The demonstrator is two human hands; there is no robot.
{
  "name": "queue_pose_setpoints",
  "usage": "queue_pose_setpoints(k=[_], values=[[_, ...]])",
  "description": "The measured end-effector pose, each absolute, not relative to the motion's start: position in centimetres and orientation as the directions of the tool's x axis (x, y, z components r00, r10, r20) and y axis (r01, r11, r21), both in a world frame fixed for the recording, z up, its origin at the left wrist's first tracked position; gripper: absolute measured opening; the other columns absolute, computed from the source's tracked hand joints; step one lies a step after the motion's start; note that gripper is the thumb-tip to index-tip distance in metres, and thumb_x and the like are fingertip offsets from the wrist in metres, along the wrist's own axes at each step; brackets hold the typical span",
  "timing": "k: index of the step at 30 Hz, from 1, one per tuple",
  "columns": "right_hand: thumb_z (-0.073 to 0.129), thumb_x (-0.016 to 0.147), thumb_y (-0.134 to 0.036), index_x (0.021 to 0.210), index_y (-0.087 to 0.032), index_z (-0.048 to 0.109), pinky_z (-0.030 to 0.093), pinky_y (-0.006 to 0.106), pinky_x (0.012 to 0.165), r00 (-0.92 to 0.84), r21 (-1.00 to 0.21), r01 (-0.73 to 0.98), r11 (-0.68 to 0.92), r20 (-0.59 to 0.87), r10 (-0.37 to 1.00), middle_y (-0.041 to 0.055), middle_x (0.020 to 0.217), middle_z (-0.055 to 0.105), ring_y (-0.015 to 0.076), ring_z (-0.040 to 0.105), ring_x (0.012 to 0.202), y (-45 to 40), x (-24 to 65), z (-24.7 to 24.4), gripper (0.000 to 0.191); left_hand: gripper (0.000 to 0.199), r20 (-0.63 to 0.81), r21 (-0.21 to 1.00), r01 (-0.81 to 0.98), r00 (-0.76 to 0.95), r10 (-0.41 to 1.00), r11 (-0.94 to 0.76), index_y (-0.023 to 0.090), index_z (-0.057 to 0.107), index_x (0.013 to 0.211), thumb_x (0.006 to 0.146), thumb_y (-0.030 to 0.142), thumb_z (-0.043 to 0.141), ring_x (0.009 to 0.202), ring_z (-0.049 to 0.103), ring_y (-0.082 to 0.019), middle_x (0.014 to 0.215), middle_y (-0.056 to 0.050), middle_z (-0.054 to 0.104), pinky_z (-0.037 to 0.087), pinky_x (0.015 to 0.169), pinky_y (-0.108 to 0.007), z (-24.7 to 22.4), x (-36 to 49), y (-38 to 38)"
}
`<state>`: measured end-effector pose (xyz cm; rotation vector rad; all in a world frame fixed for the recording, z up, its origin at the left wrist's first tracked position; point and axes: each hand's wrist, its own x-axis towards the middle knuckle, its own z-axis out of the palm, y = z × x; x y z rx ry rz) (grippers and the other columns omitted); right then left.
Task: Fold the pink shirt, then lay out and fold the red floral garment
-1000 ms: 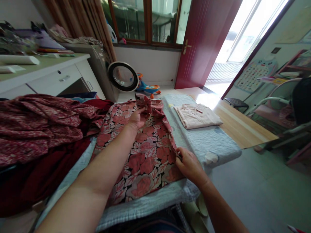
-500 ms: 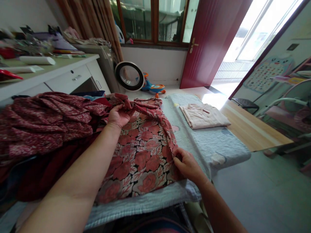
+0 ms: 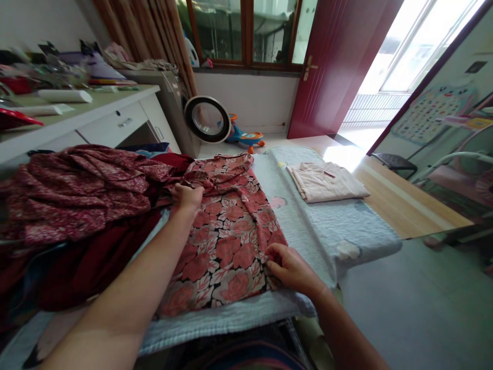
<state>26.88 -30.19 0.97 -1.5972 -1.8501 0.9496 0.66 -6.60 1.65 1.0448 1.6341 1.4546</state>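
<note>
A red floral garment [image 3: 231,241] lies spread on a light blue quilted cover [image 3: 296,226]. My left hand [image 3: 187,197] is closed on the garment's upper left part, where the cloth is bunched. At the lower right edge my right hand [image 3: 287,264] pinches the same garment between thumb and fingers. Left of it is a heap of clothes, with a red speckled garment [image 3: 84,190] on top and dark red cloth [image 3: 84,267] below. A folded pale pink garment [image 3: 327,182] rests on the cover to the right.
A white cabinet [image 3: 111,123] with cluttered top stands at the left, beside a washing machine with its round door [image 3: 208,119] open. Behind are a blue and orange toy [image 3: 246,136] and a red door [image 3: 327,67]. A wooden surface [image 3: 416,198] extends right.
My left hand has moved down and slightly left with the cloth. The garment's upper part now lies flatter. My right hand has shifted slightly left and down along its edge.
</note>
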Motion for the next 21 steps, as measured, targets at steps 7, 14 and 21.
queue_pose_setpoints(k=[7,14,21], values=[[0.050,0.084,-0.020,0.096,-0.020,0.063,0.046,0.027,0.067,0.003,-0.839,0.543,-0.024,-0.027,1.000,0.0013,0.084,0.068,0.0149,0.061,0.073,-30.1,29.6,-0.4,0.017,0.025,-0.273,0.915,0.337,0.112,0.956,0.222,0.018,0.059,0.088,0.065,0.013,0.068,0.060,0.056,-0.014,0.069,0.001,0.059,0.047,0.061,-0.026,1.2,8.3,-10.2],[0.051,0.082,-0.016,0.088,-0.021,0.065,0.046,0.031,0.080,0.042,-0.760,0.647,0.062,0.117,0.992,0.0025,0.089,0.063,0.0175,0.060,0.086,-31.0,30.9,-1.0,0.016,0.026,-0.312,0.933,0.214,0.082,0.947,0.289,0.016,0.060,0.107,0.081,0.015,0.066,0.073,0.062,-0.014,0.086,-0.003,0.064,0.053,0.067,-0.028,0.1,13.3,-7.2],[0.052,0.081,-0.012,0.090,-0.023,0.064,0.043,0.034,0.093,0.003,-0.770,0.622,0.141,0.182,0.983,0.0035,0.102,0.063,0.0195,0.057,0.101,-31.5,30.9,-1.5,0.019,0.035,-0.210,0.974,0.106,0.103,0.972,0.199,0.015,0.060,0.118,0.087,0.030,0.066,0.100,0.063,-0.022,0.115,-0.010,0.064,0.055,0.085,-0.041,-0.4,14.8,-5.5]])
